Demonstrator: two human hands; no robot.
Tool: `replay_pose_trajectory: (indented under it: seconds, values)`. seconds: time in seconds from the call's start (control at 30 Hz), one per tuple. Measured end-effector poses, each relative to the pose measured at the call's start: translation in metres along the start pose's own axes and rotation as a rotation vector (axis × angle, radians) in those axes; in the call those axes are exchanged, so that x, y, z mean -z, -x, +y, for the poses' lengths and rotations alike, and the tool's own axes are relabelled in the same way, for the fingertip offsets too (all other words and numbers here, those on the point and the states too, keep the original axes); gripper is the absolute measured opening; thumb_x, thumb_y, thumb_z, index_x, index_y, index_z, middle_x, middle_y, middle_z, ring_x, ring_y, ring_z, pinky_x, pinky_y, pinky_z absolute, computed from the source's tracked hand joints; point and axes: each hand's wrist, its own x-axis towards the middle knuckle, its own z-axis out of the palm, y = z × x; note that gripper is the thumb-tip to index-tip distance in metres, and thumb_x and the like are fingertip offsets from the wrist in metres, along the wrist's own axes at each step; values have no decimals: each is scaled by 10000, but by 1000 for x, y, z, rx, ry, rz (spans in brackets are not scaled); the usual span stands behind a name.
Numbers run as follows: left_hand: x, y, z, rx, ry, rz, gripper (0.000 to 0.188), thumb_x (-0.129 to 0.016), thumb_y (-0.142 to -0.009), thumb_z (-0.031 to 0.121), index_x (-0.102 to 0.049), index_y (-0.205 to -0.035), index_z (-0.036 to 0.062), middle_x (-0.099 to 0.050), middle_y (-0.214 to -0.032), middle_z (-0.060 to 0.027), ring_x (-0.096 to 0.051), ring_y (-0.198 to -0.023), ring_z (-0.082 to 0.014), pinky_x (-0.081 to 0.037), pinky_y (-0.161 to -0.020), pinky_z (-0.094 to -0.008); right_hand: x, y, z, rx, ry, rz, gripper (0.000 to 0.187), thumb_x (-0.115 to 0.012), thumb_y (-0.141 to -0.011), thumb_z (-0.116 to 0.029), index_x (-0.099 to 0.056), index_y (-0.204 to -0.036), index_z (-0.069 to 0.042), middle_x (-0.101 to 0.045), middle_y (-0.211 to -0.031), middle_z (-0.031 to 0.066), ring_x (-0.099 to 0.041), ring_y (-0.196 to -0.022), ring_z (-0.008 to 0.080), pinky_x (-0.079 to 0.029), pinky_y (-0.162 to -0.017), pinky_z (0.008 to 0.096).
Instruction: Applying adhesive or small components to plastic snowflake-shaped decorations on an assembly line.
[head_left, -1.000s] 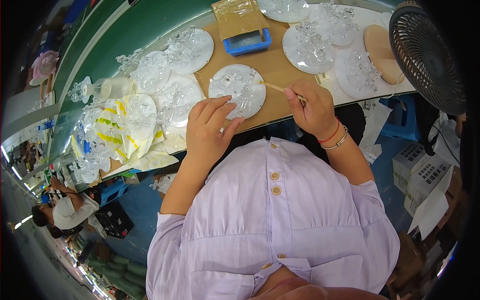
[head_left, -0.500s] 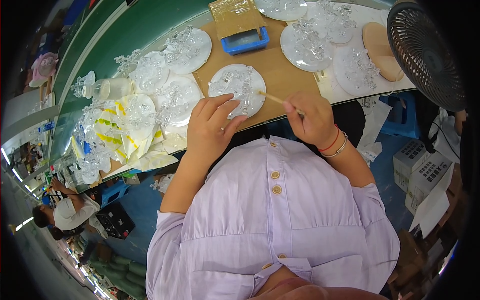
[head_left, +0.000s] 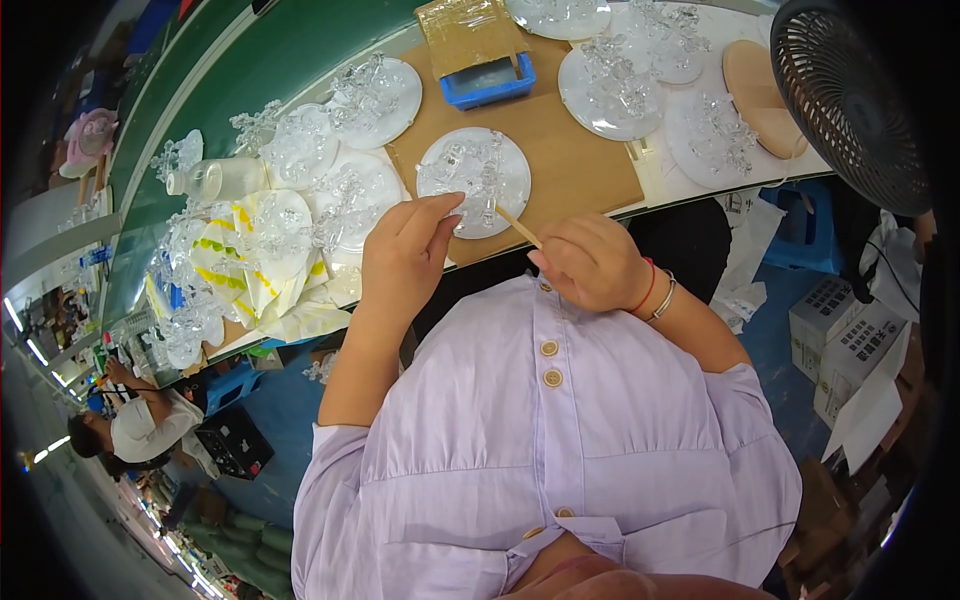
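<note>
A round white disc [head_left: 440, 165] with clear, glassy pieces [head_left: 488, 170] on it lies on the brown cardboard in front of me. My right hand [head_left: 592, 262] is closed around a thin tan stick [head_left: 518, 227]. The stick's far end reaches over the disc's lower right part, among the clear pieces. At the disc's lower left edge is my left hand [head_left: 405, 250], fingers curled and thumb drawn in close to the fingertips. Whatever may lie between those fingertips is too small to make out.
Other white discs with clear pieces [head_left: 375, 100] crowd both sides. A blue bin [head_left: 488, 85] stands behind, partly covered by a cardboard piece [head_left: 470, 35]. A translucent bottle [head_left: 220, 178] lies left, a black fan [head_left: 850, 110] stands right. Another person [head_left: 145, 425] sits far left.
My right hand has moved left and toward me, with the stick's tip shifting left across the disc. My left hand's spread fingers have drawn together and moved slightly left.
</note>
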Motion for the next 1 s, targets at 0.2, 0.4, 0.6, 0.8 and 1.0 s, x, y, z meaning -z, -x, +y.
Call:
replay_pose_trajectory:
  seconds: [0.2,0.4,0.6,0.8,1.0]
  values:
    - [-2,0,-1,-34,-4,43,206,-711,-772,10,-691,-971,61,-688,-857,-78,-646,-782,-252,-517,-674,-341,12,9,7,-158,-20,28,112,-660,-832,-17,-550,-845,-5,-637,-792,126,-609,-623,283,-487,-554,351]
    - [-3,-1,-1,-42,-8,58,190,-720,-765,22,-688,-949,59,-685,-851,-78,-642,-772,-254,-511,-671,-348,9,3,29,-209,-2,147,85,-621,-879,-12,-538,-892,-4,-641,-794,136,-602,-616,281,-480,-548,343]
    - [-4,-3,0,-44,-15,53,178,-725,-765,31,-687,-937,58,-684,-849,-79,-638,-761,-253,-508,-664,-348,6,-2,43,-191,46,178,98,-618,-884,-10,-530,-929,-8,-644,-800,138,-607,-632,278,-481,-553,332]
    - [-8,-3,-3,-46,-13,85,151,-735,-765,41,-693,-909,62,-686,-825,-78,-642,-739,-244,-510,-640,-336,14,5,31,-197,14,130,100,-620,-870,1,-536,-923,-10,-644,-796,136,-610,-639,279,-489,-568,337]
    - [-16,-4,2,-28,23,126,161,-752,-756,55,-698,-906,73,-691,-817,-82,-651,-723,-240,-513,-620,-328,19,11,15,-151,-30,78,84,-620,-850,19,-542,-859,-9,-636,-772,122,-605,-624,279,-481,-556,334]
